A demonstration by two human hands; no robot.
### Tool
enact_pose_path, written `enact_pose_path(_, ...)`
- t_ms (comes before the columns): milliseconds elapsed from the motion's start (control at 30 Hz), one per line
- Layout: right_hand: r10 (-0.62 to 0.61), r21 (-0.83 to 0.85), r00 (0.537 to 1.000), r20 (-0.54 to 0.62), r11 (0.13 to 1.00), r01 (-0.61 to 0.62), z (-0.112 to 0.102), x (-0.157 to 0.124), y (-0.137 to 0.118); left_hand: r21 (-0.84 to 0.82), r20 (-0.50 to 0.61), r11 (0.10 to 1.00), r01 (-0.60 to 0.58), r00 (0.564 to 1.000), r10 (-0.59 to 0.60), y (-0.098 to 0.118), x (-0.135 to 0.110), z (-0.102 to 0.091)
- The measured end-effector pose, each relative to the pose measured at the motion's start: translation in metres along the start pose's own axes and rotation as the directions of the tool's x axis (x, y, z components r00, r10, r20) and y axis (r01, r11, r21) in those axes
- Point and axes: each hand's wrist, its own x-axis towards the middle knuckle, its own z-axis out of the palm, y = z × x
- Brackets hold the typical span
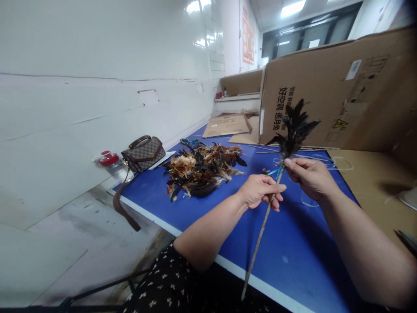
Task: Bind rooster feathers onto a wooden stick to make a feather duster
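Note:
My left hand (260, 191) is closed around a thin wooden stick (257, 250), which slants down past the table's front edge. At the stick's upper end a bunch of dark feathers (295, 126) fans upward. My right hand (309, 176) pinches the base of the feathers where they meet the stick. Blue string (276, 171) shows around the stick between my two hands. To the left of my hands, a heap of brown and black feathers (202, 169) lies on the blue table (293, 261).
A brown handbag (145, 152) and a red-lidded clear bottle (112, 163) stand at the table's left edge. Thin sticks (267, 152) and loose clear string (339, 164) lie behind my hands. A large cardboard box (329, 95) rises at back right; flat cardboard (226, 126) lies behind the feathers.

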Motion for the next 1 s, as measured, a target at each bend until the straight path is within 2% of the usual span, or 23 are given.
enact_pose_path(133, -0.023, 0.010, 1.000, -0.016, 1.000, 0.023, 0.003, 0.000, -0.002, -0.018, -0.067, 0.998, -0.054, 0.996, 0.053, 0.001, -0.002, 0.004)
enact_pose_path(200, -0.030, 0.042, 0.999, -0.035, 0.999, 0.031, 0.003, 0.000, -0.002, -0.108, -0.006, 0.994, -0.024, 1.000, 0.024, 0.003, -0.004, 0.005)
enact_pose_path(300, -0.028, 0.084, 0.999, -0.027, 0.996, 0.030, 0.003, 0.000, -0.003, -0.248, 0.141, 0.967, 0.065, 0.990, -0.031, 0.006, -0.008, 0.004)
enact_pose_path(367, -0.032, 0.100, 0.999, -0.016, 0.994, 0.033, 0.003, 0.000, -0.002, -0.275, 0.160, 0.959, 0.068, 0.987, -0.024, 0.006, -0.008, 0.002)
enact_pose_path(600, -0.036, 0.093, 0.999, -0.017, 0.995, 0.038, 0.003, 0.000, 0.004, -0.140, 0.046, 0.990, 0.010, 0.999, -0.004, 0.003, -0.001, -0.007)
enact_pose_path(900, -0.004, 0.082, 1.000, 0.020, 0.997, 0.003, 0.004, -0.001, 0.005, 0.003, -0.162, 0.996, -0.091, 0.983, 0.090, 0.002, -0.002, 0.003)
enact_pose_path(967, -0.006, 0.074, 1.000, 0.012, 0.997, 0.005, 0.004, -0.001, 0.003, -0.048, -0.154, 0.993, -0.107, 0.983, 0.098, 0.003, -0.003, 0.003)
enact_pose_path(1000, -0.013, 0.071, 1.000, 0.007, 0.997, 0.012, 0.003, -0.001, 0.002, -0.095, -0.109, 0.991, -0.093, 0.991, 0.082, 0.003, -0.003, 0.003)
